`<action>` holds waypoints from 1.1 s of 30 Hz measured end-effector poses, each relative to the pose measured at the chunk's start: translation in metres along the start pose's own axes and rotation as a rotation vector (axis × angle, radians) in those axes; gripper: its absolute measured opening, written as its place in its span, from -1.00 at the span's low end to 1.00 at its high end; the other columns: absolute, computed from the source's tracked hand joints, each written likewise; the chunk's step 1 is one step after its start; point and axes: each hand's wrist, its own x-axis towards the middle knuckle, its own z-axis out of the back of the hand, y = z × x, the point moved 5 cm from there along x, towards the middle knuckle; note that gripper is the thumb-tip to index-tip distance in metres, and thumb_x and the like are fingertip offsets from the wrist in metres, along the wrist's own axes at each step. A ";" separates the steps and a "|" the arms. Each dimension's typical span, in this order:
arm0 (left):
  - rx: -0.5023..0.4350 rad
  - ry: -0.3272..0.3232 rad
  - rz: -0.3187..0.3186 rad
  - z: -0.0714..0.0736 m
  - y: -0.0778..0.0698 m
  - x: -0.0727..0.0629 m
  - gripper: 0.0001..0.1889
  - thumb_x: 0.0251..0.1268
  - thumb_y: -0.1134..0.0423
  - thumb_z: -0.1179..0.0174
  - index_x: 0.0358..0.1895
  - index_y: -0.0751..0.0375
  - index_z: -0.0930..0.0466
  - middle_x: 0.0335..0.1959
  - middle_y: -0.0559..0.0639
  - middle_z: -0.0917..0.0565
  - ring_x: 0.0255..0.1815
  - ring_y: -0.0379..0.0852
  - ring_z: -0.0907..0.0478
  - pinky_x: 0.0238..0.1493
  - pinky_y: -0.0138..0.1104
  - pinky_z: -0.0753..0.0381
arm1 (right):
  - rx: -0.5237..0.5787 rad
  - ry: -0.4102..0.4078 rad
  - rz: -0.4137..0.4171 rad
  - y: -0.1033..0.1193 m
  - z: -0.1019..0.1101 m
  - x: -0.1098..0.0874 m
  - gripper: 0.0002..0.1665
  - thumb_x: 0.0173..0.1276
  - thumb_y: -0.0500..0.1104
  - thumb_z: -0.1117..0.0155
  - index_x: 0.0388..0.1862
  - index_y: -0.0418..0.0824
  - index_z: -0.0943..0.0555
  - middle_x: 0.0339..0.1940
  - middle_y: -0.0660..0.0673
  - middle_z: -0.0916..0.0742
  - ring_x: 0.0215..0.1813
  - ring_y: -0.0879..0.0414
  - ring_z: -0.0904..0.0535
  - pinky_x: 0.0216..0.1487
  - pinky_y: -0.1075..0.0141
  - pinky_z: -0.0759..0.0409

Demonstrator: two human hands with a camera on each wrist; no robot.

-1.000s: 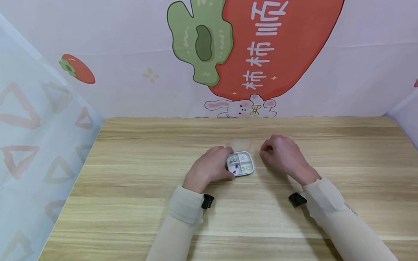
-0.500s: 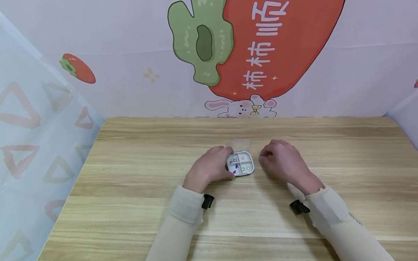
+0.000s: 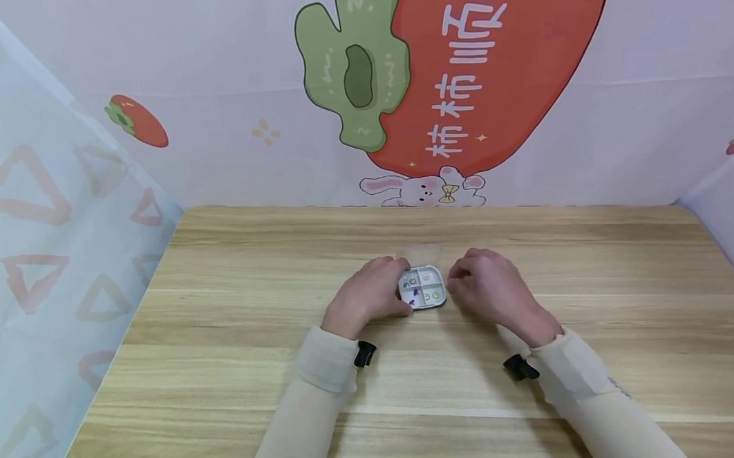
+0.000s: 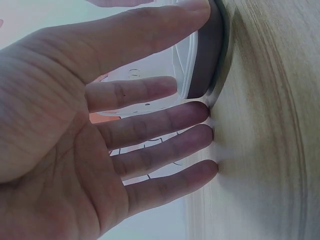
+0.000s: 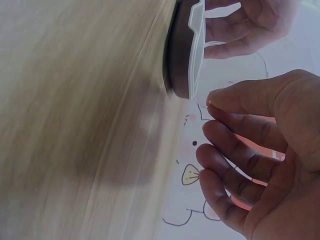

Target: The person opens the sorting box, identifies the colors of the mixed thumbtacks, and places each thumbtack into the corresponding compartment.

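Observation:
A small white pill box (image 3: pixel 422 288), its clear lid (image 3: pixel 423 254) folded back, stands on the wooden table. Crossed walls divide it into several compartments with tiny coloured pieces: green, purple, yellow and one orange. My left hand (image 3: pixel 372 294) holds the box from the left, thumb on the near side and index finger on the far side. Just right of the box is my right hand (image 3: pixel 493 286). Its thumb and index finger pinch together in the right wrist view, where a tiny pale piece (image 5: pixel 209 103) shows at the tips; its kind cannot be made out.
The wooden table (image 3: pixel 225 375) ends at the back against a white printed cloth (image 3: pixel 213 147) with a large red fruit and a rabbit. A second cloth (image 3: pixel 52 273) hangs along the left side. Each wrist carries a black camera mount (image 3: pixel 364 353).
My right hand first shifted slightly toward me, then moved left, closer to the box, fingers still pinched. The left hand and the box have stayed in place.

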 end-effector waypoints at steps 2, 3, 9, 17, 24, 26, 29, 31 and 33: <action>0.001 0.000 0.000 0.000 0.000 0.000 -0.31 0.07 0.14 -0.58 0.28 0.23 -0.52 -0.01 0.03 -0.61 -0.10 -0.08 -0.49 -0.01 -0.23 -0.54 | -0.002 -0.005 0.013 0.002 -0.001 0.001 -0.94 0.25 -0.26 -0.50 -0.31 -0.23 -0.78 -0.36 -0.05 -0.71 -0.26 0.03 -0.60 -0.15 0.08 -0.61; 0.002 0.000 -0.001 0.000 0.000 0.000 -0.31 0.07 0.14 -0.58 0.28 0.23 -0.52 -0.01 0.03 -0.61 -0.10 -0.08 -0.49 -0.01 -0.23 -0.54 | -0.001 -0.006 0.016 0.003 -0.002 0.002 -0.94 0.25 -0.26 -0.49 -0.31 -0.23 -0.79 -0.36 -0.05 -0.70 -0.26 0.03 -0.60 -0.15 0.08 -0.61; 0.002 -0.004 -0.012 0.001 0.000 0.000 -0.33 0.06 0.13 -0.59 0.25 0.24 -0.54 -0.04 0.02 -0.62 -0.13 -0.09 -0.51 -0.05 -0.25 -0.55 | -0.001 0.001 0.019 0.009 -0.006 0.007 -0.93 0.25 -0.26 -0.49 -0.30 -0.24 -0.79 -0.37 -0.05 -0.70 -0.28 0.03 -0.57 -0.18 0.11 -0.60; 0.009 -0.002 -0.015 0.001 0.000 0.001 -0.35 0.06 0.12 -0.59 0.22 0.23 -0.55 -0.10 -0.01 -0.61 -0.16 -0.10 -0.51 -0.10 -0.28 -0.55 | 0.003 0.013 0.018 0.013 -0.009 0.013 -0.91 0.24 -0.26 -0.51 -0.28 -0.24 -0.79 -0.36 -0.06 -0.70 -0.28 0.04 -0.56 -0.19 0.13 -0.58; 0.010 0.001 -0.014 0.001 0.001 0.001 -0.36 0.07 0.12 -0.58 0.21 0.22 -0.55 -0.11 -0.01 -0.61 -0.17 -0.10 -0.51 -0.10 -0.27 -0.55 | -0.003 0.016 0.000 0.014 -0.012 0.017 -0.91 0.24 -0.25 -0.49 -0.29 -0.24 -0.79 -0.35 -0.08 -0.71 -0.30 0.04 -0.55 -0.20 0.13 -0.58; 0.014 0.000 -0.014 0.001 0.001 0.001 -0.37 0.07 0.11 -0.58 0.21 0.22 -0.55 -0.12 -0.02 -0.61 -0.18 -0.10 -0.51 -0.11 -0.27 -0.56 | -0.003 0.018 -0.013 0.014 -0.013 0.018 -0.91 0.24 -0.24 -0.49 -0.29 -0.24 -0.79 -0.35 -0.08 -0.71 -0.30 0.03 -0.55 -0.20 0.13 -0.59; 0.017 -0.001 -0.015 0.001 0.000 0.002 -0.37 0.07 0.11 -0.58 0.20 0.22 -0.56 -0.12 -0.02 -0.61 -0.18 -0.11 -0.51 -0.11 -0.27 -0.56 | -0.006 0.023 -0.027 0.014 -0.014 0.020 -0.91 0.25 -0.24 -0.49 -0.29 -0.24 -0.79 -0.35 -0.08 -0.70 -0.29 0.02 -0.55 -0.19 0.12 -0.59; 0.019 -0.001 -0.015 0.000 0.000 0.002 -0.37 0.07 0.11 -0.58 0.20 0.22 -0.56 -0.12 -0.02 -0.61 -0.17 -0.11 -0.51 -0.11 -0.27 -0.56 | -0.008 0.027 -0.036 0.014 -0.015 0.021 -0.91 0.25 -0.24 -0.49 -0.29 -0.24 -0.79 -0.35 -0.08 -0.70 -0.29 0.02 -0.54 -0.18 0.12 -0.58; 0.015 -0.001 -0.015 0.000 0.001 0.002 -0.38 0.07 0.12 -0.58 0.20 0.22 -0.56 -0.13 -0.02 -0.61 -0.18 -0.11 -0.51 -0.11 -0.27 -0.55 | -0.011 0.032 -0.043 0.014 -0.015 0.021 -0.91 0.25 -0.24 -0.49 -0.28 -0.24 -0.79 -0.35 -0.09 -0.70 -0.29 0.01 -0.54 -0.18 0.12 -0.57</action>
